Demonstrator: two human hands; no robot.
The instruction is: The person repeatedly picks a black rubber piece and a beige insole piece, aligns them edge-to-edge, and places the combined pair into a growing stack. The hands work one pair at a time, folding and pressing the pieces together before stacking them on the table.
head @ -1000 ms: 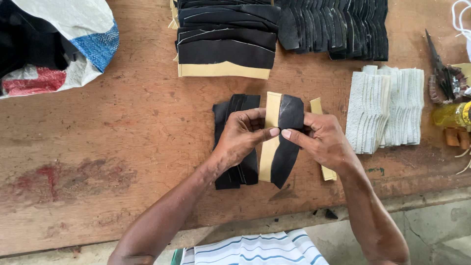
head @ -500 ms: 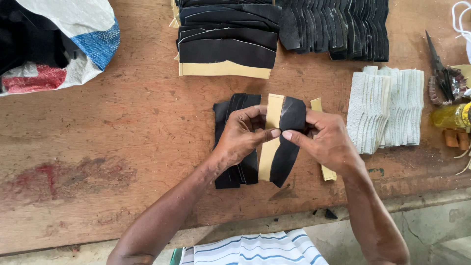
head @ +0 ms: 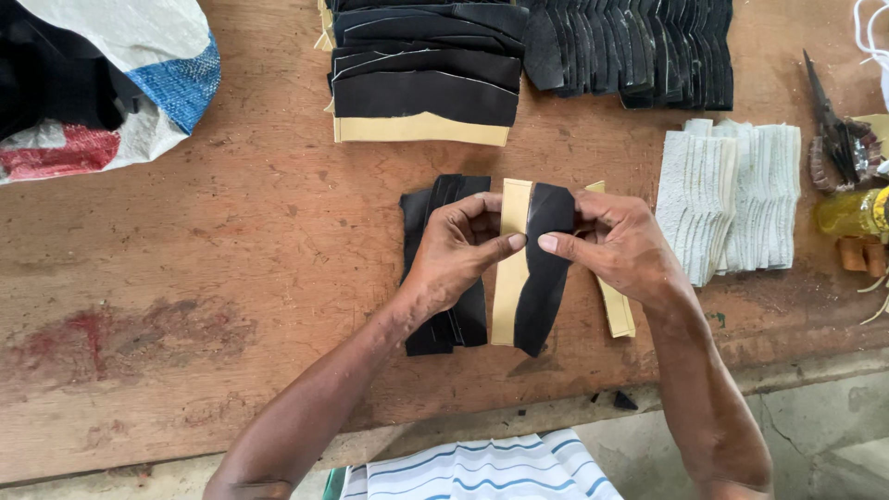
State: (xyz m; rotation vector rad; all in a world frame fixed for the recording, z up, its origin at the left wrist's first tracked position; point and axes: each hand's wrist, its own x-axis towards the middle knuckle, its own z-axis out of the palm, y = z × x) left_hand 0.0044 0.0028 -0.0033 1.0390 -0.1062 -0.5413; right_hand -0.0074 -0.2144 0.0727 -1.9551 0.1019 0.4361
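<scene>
Black and tan leather piece (head: 530,278) pinched near its top between left hand (head: 460,250) and right hand (head: 619,245), held just above wooden tabletop (head: 231,259), small black stack (head: 443,268) beneath left hand, grip and position unchanged since half a second earlier, white pads (head: 732,199) lying nearby

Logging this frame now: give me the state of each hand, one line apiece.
Left hand: closed, pinching the tan and black strip near its upper part.
Right hand: closed, pinching the same strip from the other side.
</scene>
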